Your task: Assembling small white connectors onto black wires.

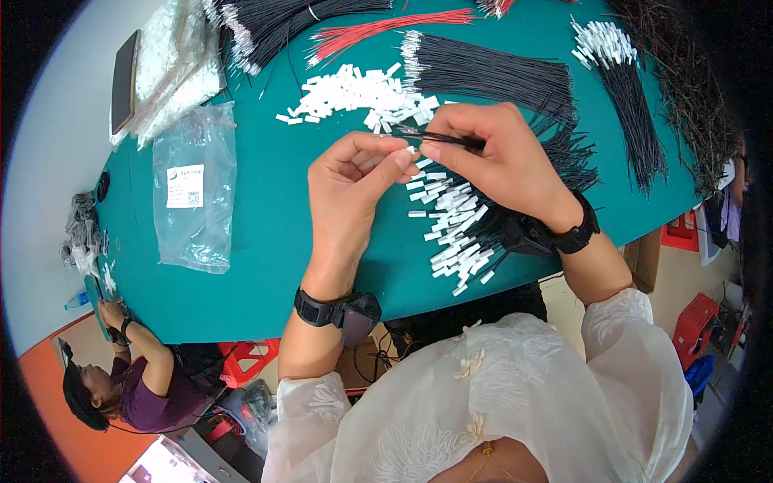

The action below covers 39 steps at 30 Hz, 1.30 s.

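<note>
My left hand [354,173] pinches a small white connector housing [411,150] between thumb and forefinger. Right beside it, my right hand [503,157] is closed on a few black wires [451,139], their bare metal tips pointing left towards the housing. Whether a tip sits inside the housing cannot be made out. Beyond the hands lies a loose pile of white housings [354,90]. Under and beside my right forearm rests a bundle of black wires with white housings on their ends [455,229].
On the green table [274,193] lie black wires [499,76], red wires [386,32], a white-tipped wire bundle [624,105], a clear plastic bag [193,217] and a phone [125,80]. A co-worker [145,370] sits at the lower left. Brown strands [676,88] line the right edge.
</note>
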Tool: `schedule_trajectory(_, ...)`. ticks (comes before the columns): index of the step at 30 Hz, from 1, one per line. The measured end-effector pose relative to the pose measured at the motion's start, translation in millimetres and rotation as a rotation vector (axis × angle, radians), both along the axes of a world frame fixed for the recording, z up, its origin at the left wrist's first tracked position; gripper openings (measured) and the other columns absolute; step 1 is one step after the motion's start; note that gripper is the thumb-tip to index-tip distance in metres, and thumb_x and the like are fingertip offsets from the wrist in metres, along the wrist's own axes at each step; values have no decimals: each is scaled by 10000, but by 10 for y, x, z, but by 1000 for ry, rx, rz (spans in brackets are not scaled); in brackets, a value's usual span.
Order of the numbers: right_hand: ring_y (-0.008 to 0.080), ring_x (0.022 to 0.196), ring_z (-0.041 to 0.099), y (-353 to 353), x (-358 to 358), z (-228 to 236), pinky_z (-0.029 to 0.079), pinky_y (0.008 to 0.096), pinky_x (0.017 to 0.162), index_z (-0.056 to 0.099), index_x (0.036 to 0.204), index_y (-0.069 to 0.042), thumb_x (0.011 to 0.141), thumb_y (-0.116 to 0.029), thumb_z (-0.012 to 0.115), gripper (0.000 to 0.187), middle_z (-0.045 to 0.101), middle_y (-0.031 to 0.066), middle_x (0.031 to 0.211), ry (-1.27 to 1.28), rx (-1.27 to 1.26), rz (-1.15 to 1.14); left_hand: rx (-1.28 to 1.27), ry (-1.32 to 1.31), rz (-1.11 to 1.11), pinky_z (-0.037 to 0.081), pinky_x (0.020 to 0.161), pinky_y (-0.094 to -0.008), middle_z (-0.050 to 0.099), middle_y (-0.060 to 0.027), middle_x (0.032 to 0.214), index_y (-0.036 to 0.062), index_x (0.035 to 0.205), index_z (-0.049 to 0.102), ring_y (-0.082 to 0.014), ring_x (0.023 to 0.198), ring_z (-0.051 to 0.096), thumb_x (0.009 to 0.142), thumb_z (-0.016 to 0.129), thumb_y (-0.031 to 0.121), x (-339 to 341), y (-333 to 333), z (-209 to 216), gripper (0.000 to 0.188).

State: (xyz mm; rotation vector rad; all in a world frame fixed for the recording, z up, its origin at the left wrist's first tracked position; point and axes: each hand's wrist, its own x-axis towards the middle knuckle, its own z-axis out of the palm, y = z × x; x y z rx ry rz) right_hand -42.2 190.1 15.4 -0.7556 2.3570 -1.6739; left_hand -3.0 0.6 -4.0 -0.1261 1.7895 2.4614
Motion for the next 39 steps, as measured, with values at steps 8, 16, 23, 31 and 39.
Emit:
schedule_trajectory(8, 357, 601, 528, 129, -48, 54, 396, 403, 527, 561, 813, 17, 912, -173, 608, 220, 549, 185, 693, 437, 588, -188, -633, 114, 57, 471, 604, -227, 682, -48, 833, 4, 869, 668, -96, 703, 621, 792, 741, 31, -36, -17, -58, 110)
schedule_trajectory(16, 378, 629, 548, 185, -73, 114, 412, 417, 545, 554, 840, 11, 914, -176, 603, 207, 562, 189, 698, 496, 545, -246, -820, 218, 3, 481, 636, -309, 622, -59, 789, 45, 848, 668, -205, 715, 593, 742, 744, 48, -54, -46, -69, 131)
schedule_trajectory(23, 305, 557, 506, 49, -21, 16, 381, 364, 520, 588, 912, 5, 916, -177, 611, 183, 543, 168, 686, 237, 309, -129, -1215, 405, 179, 488, 622, -344, 610, -65, 862, 64, 886, 656, -235, 707, 605, 756, 742, 80, -224, -118, -234, 156)
schedule_trajectory(31, 171, 526, 406, 13, -45, -7, 325, 309, 497, 589, 890, 10, 932, -176, 600, 191, 457, 105, 637, 123, 156, -80, -1252, 409, 141, 489, 600, -346, 630, -94, 856, 57, 892, 656, -244, 687, 620, 800, 699, 65, -194, -155, -219, 103)
schedule_trajectory(39, 89, 542, 343, 19, -37, -15, 296, 278, 495, 620, 854, 17, 954, -175, 560, 225, 404, 29, 592, -64, 60, 57, -617, 177, 138, 497, 626, -250, 687, -74, 838, 0, 914, 664, -152, 713, 650, 883, 638, 34, -119, -68, -67, 53)
